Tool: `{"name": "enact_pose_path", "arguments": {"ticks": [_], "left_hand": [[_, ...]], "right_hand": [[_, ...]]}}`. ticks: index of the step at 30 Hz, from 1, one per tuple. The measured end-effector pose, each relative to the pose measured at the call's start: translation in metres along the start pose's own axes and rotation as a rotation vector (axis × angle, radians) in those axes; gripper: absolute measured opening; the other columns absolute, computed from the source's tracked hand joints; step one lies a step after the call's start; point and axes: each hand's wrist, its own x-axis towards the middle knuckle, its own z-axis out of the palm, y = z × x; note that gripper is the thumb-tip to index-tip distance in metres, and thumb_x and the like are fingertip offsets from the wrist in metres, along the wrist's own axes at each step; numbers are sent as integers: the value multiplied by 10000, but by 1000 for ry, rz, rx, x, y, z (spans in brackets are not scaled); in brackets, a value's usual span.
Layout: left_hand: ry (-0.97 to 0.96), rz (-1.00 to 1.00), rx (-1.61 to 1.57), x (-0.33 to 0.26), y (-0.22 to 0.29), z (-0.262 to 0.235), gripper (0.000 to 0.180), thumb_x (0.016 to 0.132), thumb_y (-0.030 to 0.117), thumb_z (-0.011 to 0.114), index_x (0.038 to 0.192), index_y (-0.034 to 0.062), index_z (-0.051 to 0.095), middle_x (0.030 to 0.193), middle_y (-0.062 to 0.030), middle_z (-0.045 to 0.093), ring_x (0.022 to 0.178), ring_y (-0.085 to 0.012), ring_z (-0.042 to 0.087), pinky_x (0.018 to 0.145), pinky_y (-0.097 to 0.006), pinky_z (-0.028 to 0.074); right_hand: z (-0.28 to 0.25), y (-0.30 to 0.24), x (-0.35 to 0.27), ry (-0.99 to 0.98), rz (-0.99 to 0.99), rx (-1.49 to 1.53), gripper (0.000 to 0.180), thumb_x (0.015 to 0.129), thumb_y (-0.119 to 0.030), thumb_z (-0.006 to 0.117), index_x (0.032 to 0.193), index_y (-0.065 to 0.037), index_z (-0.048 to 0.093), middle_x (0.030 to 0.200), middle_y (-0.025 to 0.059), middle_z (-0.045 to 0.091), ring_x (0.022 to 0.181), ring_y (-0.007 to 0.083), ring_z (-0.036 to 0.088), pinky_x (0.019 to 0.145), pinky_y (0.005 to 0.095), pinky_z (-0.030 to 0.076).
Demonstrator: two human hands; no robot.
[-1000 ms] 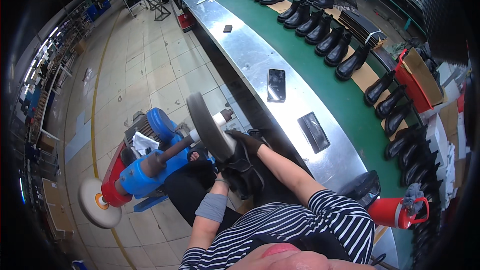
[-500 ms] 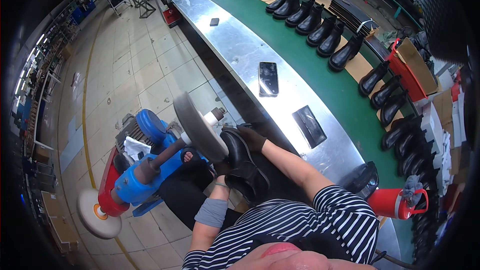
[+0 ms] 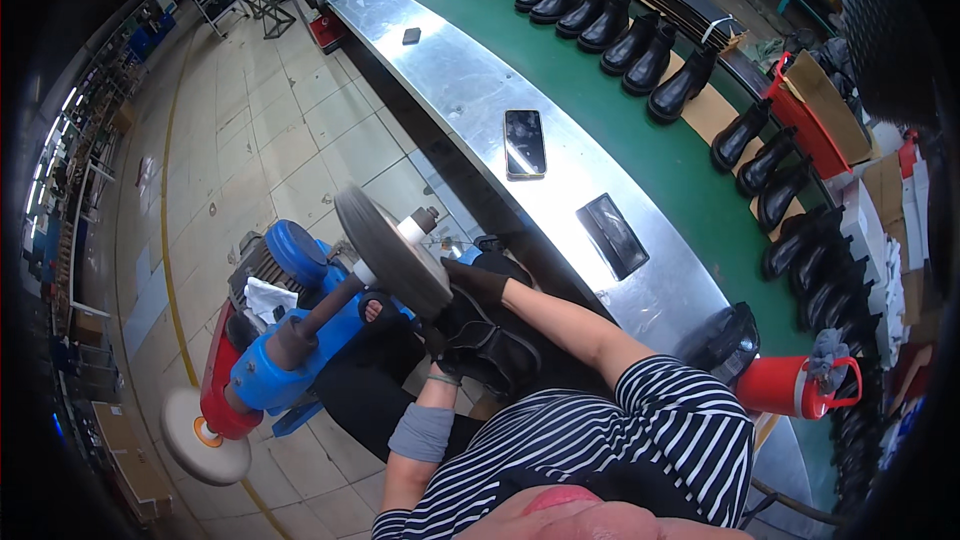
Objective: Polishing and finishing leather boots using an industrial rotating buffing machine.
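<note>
A black ankle boot (image 3: pixel 497 352) is held against the rim of a grey buffing wheel (image 3: pixel 390 252). The wheel sits on the shaft of a blue and red polishing machine (image 3: pixel 262 372). My right hand (image 3: pixel 478 282), in a dark glove, grips the boot's toe end close beside the wheel. Gloved as well, my left hand (image 3: pixel 436 342) holds the boot from its left side, below the wheel; most of its fingers are hidden. The boot's opening faces back toward my body, and the wheel and right hand partly cover its toe.
A metal ledge (image 3: pixel 470 90) carries two phones (image 3: pixel 524 144) (image 3: pixel 612 237). Beyond it, rows of black boots (image 3: pixel 682 86) line a green conveyor belt (image 3: pixel 560 70). A red mug (image 3: pixel 790 386) stands at right. A second, pale wheel (image 3: pixel 205 437) is at the machine's near left end.
The boot has turned and tilted, so less of its toe shows. My right hand has moved left, nearer the wheel. The whole view has shifted slightly.
</note>
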Motion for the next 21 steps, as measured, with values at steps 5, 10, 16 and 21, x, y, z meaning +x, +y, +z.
{"name": "enact_pose_path", "arguments": {"ticks": [5,10,16,21], "left_hand": [[-62,4,-144,1,19,-3,393,973,269,400,1286,49,487,1226,-149,558,1061,-247,577,926,-359,466],[-143,16,-298,26,45,14,386,978,255,390,1292,51,481,1234,-145,551,1070,-244,571,933,-358,462],[-198,50,-476,35,75,37,377,984,238,378,1299,53,473,1244,-141,543,1080,-241,564,942,-357,457],[-250,103,-587,16,93,64,372,988,227,370,1303,55,468,1250,-138,537,1087,-239,559,947,-356,454]], "right_hand": [[10,-17,-15,-54,-22,154,806,875,-620,443,1373,8,365,1353,142,467,1195,220,492,1037,350,358],[-7,-17,0,33,-81,303,813,883,-626,409,1372,22,362,1347,155,475,1199,244,489,1040,369,352],[4,5,32,67,-106,141,662,924,-543,406,1360,-44,408,1323,133,504,1171,231,510,1018,368,367],[-22,15,36,-132,82,184,661,919,-529,429,1369,-46,395,1356,109,477,1215,210,473,1050,348,322]]}}
